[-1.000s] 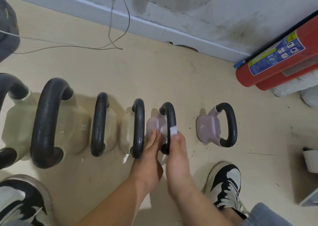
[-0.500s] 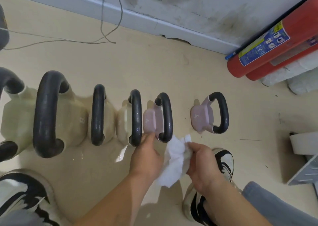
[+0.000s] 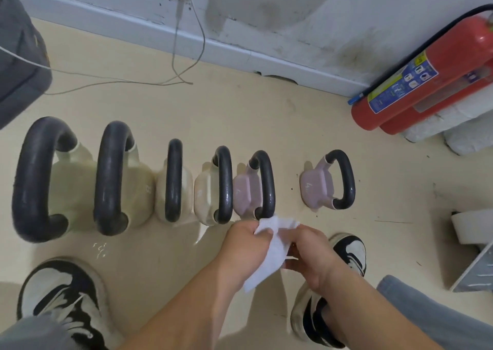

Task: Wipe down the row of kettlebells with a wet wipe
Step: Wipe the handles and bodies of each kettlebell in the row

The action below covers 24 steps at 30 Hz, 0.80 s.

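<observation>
Several kettlebells with black handles stand in a row on the beige floor. The cream ones (image 3: 205, 189) fill the left part of the row. A pink one (image 3: 244, 191) stands beside them, and a second pink one (image 3: 317, 187) stands apart at the right. Both my hands hold a white wet wipe (image 3: 272, 251) just in front of the nearer pink kettlebell. My left hand (image 3: 246, 243) pinches the wipe's upper left edge. My right hand (image 3: 313, 252) grips its right side. Neither hand touches a kettlebell.
A red fire extinguisher (image 3: 426, 82) lies against the wall at the right. White cables (image 3: 184, 53) trail over the floor at the back. A grey bag (image 3: 18, 56) sits at the far left. My black-and-white shoes (image 3: 61, 293) stand in front of the row. A white object (image 3: 472, 227) is at the right edge.
Both hands came off the pink kettlebell and drew back toward me. My left hand, earlier on the bell, now takes hold of the wipe together with my right hand.
</observation>
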Each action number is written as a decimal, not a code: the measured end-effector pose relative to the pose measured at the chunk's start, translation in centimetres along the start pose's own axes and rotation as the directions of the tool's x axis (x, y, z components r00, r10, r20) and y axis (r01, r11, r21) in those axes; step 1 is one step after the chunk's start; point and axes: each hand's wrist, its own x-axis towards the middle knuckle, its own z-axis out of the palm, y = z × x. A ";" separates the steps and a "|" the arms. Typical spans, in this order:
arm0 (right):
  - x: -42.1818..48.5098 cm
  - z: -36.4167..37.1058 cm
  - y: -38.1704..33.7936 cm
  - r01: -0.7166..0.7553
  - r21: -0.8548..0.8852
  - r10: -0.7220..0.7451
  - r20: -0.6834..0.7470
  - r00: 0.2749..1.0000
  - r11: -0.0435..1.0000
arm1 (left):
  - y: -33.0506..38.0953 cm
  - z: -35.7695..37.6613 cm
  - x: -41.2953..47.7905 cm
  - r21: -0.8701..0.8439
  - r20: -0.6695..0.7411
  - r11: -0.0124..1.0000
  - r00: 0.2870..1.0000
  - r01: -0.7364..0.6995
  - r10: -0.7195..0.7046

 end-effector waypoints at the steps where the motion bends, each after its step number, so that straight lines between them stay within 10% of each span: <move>1: 0.2 -0.3 0.1 -0.013 0.049 0.015 -0.036 0.999 0.999 | 0.5 -0.4 -0.2 0.000 -0.046 1.000 0.999 -0.016 0.016; 9: 1.2 -0.1 -1.6 0.006 0.303 0.012 -0.057 0.998 0.953 | 6.9 -0.4 -1.8 0.491 -0.311 0.829 0.836 -0.267 0.453; 16: 2.4 -0.5 -2.8 0.027 0.382 -0.030 0.003 1.000 0.924 | 8.6 0.6 1.5 0.822 -0.248 0.444 0.476 -0.358 0.844; 20: 3.1 -0.7 -2.3 0.030 0.373 -0.045 0.033 0.998 0.927 | 6.3 2.9 4.6 0.845 0.006 0.387 0.730 -0.368 0.683; 24: 3.0 -1.1 -1.8 0.027 0.405 -0.020 -0.020 1.000 0.914 | 0.4 3.7 6.0 0.852 0.033 0.352 0.711 -0.388 0.703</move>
